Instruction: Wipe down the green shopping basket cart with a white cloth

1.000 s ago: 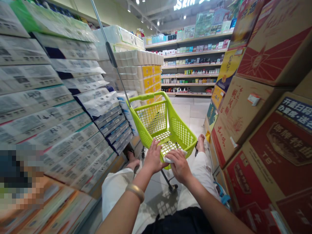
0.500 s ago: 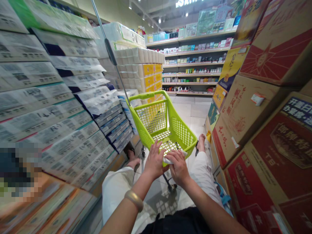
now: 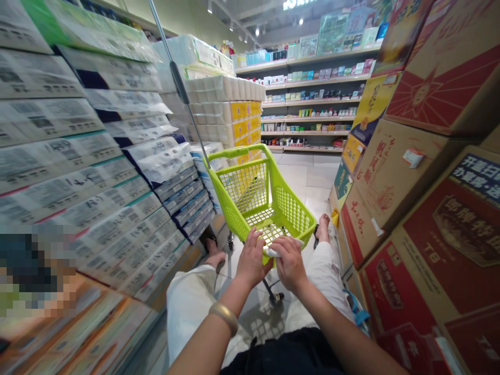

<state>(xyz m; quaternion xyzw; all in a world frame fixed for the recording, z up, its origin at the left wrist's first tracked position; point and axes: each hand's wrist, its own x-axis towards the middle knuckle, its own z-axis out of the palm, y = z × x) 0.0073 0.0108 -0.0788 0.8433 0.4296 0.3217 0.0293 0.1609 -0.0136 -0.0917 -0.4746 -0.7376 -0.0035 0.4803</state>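
You are sitting on the floor of a shop aisle with a small green cart (image 3: 261, 200) standing between your outstretched legs, its near rim right in front of you. Your left hand (image 3: 252, 260) rests on that near rim, fingers spread and curled over the plastic edge, gripping the cart itself. Your right hand (image 3: 289, 263) sits just beside it on the same rim, pressing a white cloth (image 3: 273, 252) flat against the edge; the fingers are bent down over the cloth, and a strip of it shows between your two hands and along the rim to the right. The cart's mesh basket shows nothing inside except the grid of its floor. A gold bangle (image 3: 224, 316) circles your left wrist.

A metal pole (image 3: 177, 86) rises at a slant from behind the cart towards the ceiling. On your left, stacked packs of tissue paper (image 3: 97, 172) run along the aisle, close to your left leg. On your right, piled cardboard boxes (image 3: 414, 172) with red and yellow print stand just beside your right leg. Far down the aisle, shelves (image 3: 308, 104) carry rows of small bottles and packets.
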